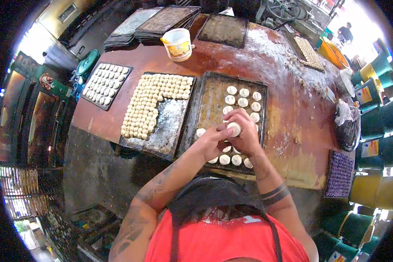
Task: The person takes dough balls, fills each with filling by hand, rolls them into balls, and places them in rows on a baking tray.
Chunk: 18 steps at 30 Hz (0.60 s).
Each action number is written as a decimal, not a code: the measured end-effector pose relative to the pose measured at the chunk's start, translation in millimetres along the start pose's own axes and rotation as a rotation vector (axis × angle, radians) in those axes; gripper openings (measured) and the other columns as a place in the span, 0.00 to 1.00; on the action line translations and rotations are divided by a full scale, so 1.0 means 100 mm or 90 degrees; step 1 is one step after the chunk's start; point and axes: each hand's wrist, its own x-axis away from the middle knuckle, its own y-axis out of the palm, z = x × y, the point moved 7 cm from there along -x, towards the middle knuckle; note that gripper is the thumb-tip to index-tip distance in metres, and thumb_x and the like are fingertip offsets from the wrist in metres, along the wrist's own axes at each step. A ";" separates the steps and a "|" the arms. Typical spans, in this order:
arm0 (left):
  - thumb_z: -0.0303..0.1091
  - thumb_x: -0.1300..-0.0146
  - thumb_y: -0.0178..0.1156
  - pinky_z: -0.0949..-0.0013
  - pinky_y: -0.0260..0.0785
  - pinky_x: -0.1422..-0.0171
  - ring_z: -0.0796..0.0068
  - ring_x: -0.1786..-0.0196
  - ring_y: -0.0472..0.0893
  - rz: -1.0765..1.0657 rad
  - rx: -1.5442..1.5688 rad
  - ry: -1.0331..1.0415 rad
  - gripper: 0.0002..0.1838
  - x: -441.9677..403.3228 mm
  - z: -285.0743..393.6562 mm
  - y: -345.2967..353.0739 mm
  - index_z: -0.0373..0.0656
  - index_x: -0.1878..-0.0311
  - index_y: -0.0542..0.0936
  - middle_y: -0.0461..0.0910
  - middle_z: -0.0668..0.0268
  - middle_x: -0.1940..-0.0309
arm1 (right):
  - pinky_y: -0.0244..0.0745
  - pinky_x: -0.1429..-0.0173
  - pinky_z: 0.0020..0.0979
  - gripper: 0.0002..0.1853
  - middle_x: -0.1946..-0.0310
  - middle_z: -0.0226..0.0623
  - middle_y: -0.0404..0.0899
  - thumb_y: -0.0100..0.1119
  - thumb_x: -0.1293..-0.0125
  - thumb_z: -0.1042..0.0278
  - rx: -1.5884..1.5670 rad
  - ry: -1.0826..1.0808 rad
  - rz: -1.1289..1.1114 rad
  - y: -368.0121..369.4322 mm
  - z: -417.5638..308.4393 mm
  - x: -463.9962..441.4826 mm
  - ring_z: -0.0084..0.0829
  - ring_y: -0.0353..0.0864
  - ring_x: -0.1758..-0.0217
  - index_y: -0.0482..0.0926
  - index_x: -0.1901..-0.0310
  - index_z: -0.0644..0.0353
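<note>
A round white dough ball [234, 129] is held between my two hands above a dark baking tray. My right hand [245, 133] curls around it from the right. My left hand [213, 140] meets it from the left, with its fingers pressed against the ball and partly hidden. Beneath them, the baking tray [205, 94] carries several spaced dough balls [244, 93], some covered by my hands. To its left, another tray [172, 120] bears tightly packed smaller dough pieces [139, 109] along its back and left, with bare metal at the front right.
A tray of round dough pieces [105, 85] lies at the table's left. Behind stand a white bucket [178, 46], stacked trays [166, 22] and a dark tray [222, 31]. Flour [270, 52] dusts the table. A purple-filled tray [339, 174] and green buckets [382, 126] are at right.
</note>
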 end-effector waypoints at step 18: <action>0.33 0.37 0.67 0.60 0.64 0.28 0.58 0.30 0.72 0.328 -0.691 0.191 0.40 0.67 0.69 -1.46 0.35 0.24 0.59 0.71 0.47 0.32 | 0.73 0.42 0.48 0.15 0.56 0.44 0.80 0.63 0.43 0.70 0.462 0.124 -0.072 0.91 0.89 -0.17 0.48 0.78 0.47 0.85 0.52 0.54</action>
